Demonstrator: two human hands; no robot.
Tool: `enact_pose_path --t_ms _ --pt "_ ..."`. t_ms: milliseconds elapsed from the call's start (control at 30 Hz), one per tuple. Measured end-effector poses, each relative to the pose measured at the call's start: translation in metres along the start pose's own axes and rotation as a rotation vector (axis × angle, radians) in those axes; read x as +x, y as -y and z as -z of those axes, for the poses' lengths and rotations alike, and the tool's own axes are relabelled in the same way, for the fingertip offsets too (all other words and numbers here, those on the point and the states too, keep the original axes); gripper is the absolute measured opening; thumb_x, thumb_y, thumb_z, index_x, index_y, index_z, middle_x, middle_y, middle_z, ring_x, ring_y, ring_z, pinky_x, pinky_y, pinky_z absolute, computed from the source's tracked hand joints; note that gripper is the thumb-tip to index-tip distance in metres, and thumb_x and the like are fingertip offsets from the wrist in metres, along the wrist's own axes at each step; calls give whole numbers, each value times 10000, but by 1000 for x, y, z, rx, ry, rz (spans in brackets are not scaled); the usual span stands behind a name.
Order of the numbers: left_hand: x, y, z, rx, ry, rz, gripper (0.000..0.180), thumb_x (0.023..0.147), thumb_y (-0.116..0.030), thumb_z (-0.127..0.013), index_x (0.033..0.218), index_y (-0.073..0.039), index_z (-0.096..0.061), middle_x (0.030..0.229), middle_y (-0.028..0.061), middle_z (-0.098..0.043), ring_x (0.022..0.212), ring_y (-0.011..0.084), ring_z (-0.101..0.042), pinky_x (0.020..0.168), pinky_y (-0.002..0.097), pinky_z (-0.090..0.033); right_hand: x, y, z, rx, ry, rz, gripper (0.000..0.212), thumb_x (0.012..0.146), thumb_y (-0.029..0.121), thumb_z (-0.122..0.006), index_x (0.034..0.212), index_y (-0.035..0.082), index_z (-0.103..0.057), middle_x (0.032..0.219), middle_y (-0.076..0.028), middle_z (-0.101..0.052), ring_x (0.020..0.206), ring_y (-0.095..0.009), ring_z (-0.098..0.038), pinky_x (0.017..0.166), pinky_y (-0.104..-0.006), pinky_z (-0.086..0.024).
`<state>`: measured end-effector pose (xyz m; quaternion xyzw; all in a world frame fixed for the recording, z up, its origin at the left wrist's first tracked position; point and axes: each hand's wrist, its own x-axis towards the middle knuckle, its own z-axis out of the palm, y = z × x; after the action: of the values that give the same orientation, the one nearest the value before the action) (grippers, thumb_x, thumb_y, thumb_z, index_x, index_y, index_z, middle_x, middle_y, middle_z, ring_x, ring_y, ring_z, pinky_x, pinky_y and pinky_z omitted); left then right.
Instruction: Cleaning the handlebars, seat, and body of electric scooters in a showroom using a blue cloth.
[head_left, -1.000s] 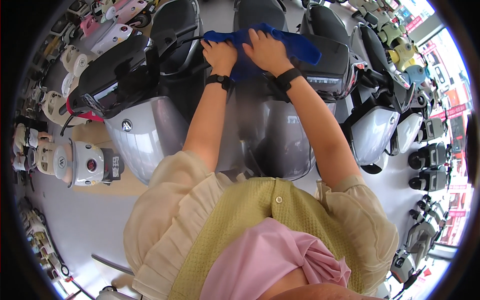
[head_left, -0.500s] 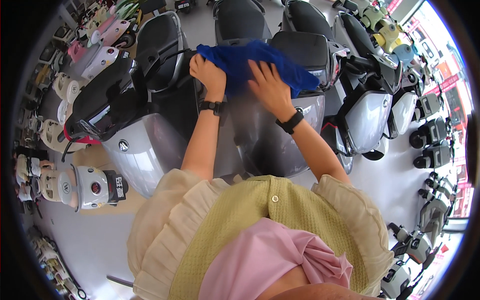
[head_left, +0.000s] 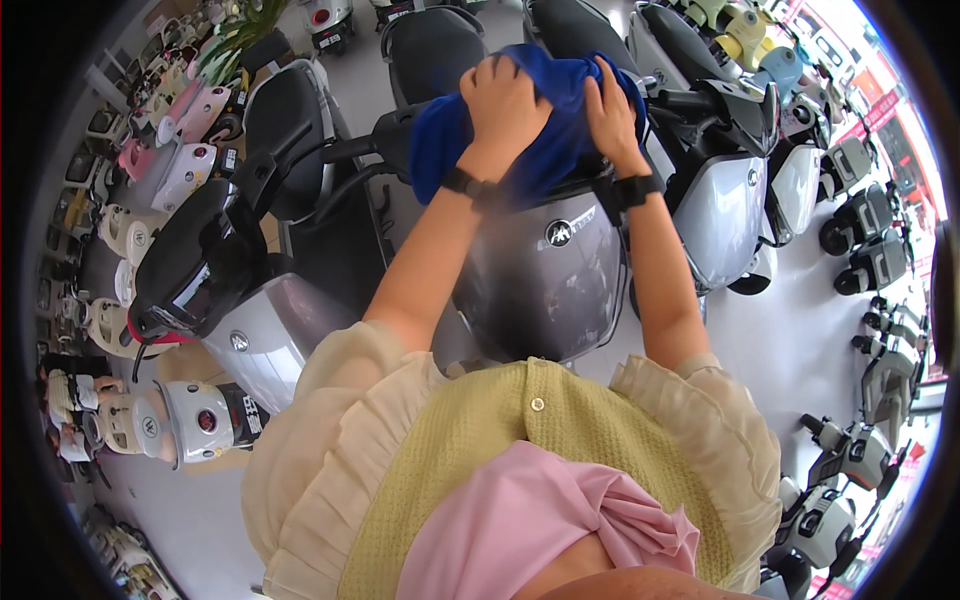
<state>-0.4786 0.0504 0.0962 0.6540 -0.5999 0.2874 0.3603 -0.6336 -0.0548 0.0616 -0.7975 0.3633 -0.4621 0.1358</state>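
A blue cloth [head_left: 560, 90] is draped and bunched over the handlebar area of the grey scooter [head_left: 540, 270] in front of me. My left hand [head_left: 505, 112] presses down on the middle of the cloth, fingers bent into its folds. Farther right, my right hand [head_left: 612, 122] grips the cloth near its right end, its fingers long and close together against the fabric. Most of the scooter's display and grips is hidden under the cloth. Its glossy front panel with a round emblem shows below my hands. Each wrist wears a dark band.
To the left stands a black and silver scooter [head_left: 200, 260], its handlebar close to my left arm. Another silver scooter [head_left: 725, 220] is on the right. Black seats [head_left: 430, 50] lie beyond the cloth. Small white scooters [head_left: 200, 420] and a potted plant [head_left: 245, 40] are farther left.
Both hands have shifted right and farther away along with the cloth. My left hand has moved from the cloth's left corner to its middle, and my right to its right end.
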Motion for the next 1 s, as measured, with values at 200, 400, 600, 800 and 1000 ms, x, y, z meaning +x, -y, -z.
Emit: enact_pose_path --t_ms 200,400,600,800,1000 --pt "60 -30 -21 -70 338 38 399 846 -433 -551 827 -94 -760 810 163 -715 744 337 -699 674 443 -534 53 -99 -1 -333 230 327 456 969 157 -458 1421 97 -442 1397 -155 -526 1282 -362 -477 1094 -407 -358" --pt "74 -48 -46 -60 356 78 402 882 -402 -511 819 -88 -754 817 165 -710 764 356 -689 680 445 -543 102 -126 -16 -358 438 88 472 1004 321 -361 1413 114 -472 1415 -174 -507 1334 -370 -433 1121 -456 -321" --pt "68 -50 -56 -21 279 32 392 934 -353 -476 814 -97 -747 815 161 -710 729 350 -682 648 454 -543 86 -127 -20 -491 403 36 475 959 274 -414 1392 92 -482 1405 -162 -513 1348 -330 -414 1118 -438 -316" --pt "56 -49 -55 46 -13 -170 306 906 -297 -563 758 -98 -742 756 90 -701 727 256 -670 694 390 -488 34 -121 -17 -309 79 136 509 975 300 -424 1437 86 -411 1456 -110 -446 1338 -333 -393 1095 -460 -321" --pt "29 -56 -43 88 2 -271 210 823 -219 -626 896 -70 -755 1054 86 -667 1104 238 -530 984 376 -363 -49 -93 -27 -419 -144 253 492 991 180 -418 1416 -61 -357 1456 -322 -343 1356 -453 -313 1130 -516 -260"
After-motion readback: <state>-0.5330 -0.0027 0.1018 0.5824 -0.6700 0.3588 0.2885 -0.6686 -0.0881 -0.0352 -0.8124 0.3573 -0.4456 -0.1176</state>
